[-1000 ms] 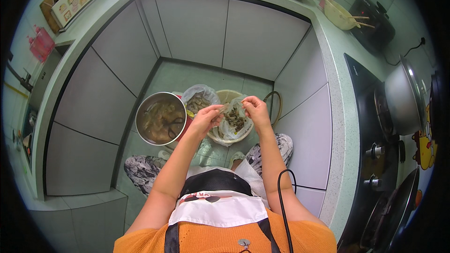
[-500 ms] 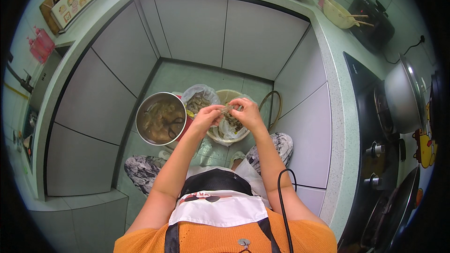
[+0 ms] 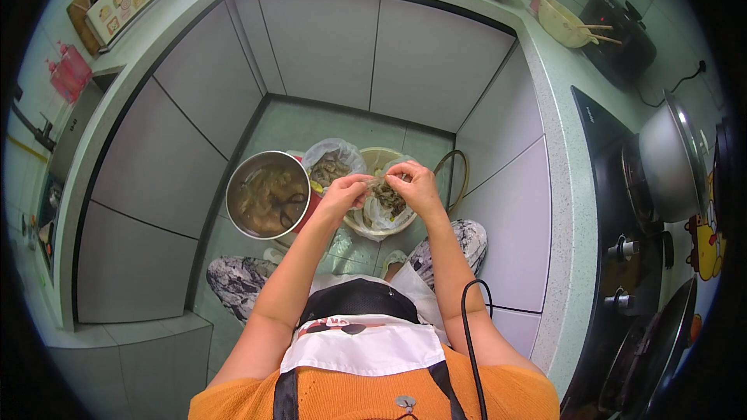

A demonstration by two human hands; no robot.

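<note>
Between my two hands is a small greyish shrimp (image 3: 377,183), pinched at both ends. My left hand (image 3: 347,194) grips it from the left with closed fingers. My right hand (image 3: 415,187) pinches it from the right, thumb and fingertips together. Both are above a pale bin (image 3: 377,158) lined with a clear plastic bag, with greyish-brown shrimp scraps inside. Left of it stands a clear bag (image 3: 341,147) of grey shrimp. Further left, a round metal pot (image 3: 229,201) holds murky water with pale pieces; black looped handles (image 3: 295,199), seemingly of scissors, show in it.
Grey cabinets (image 3: 315,47) surround the tiled floor on several sides. A looped hose (image 3: 465,179) stands against the right cabinet, beside the bin. My knees (image 3: 469,245) flank the containers. A black cable (image 3: 467,319) hangs by my right arm. The stove (image 3: 595,132) lies on the right counter.
My right hand has shifted slightly, and its fingers have drawn closer together on the shrimp. My left hand and the containers stay nearly where they were.
</note>
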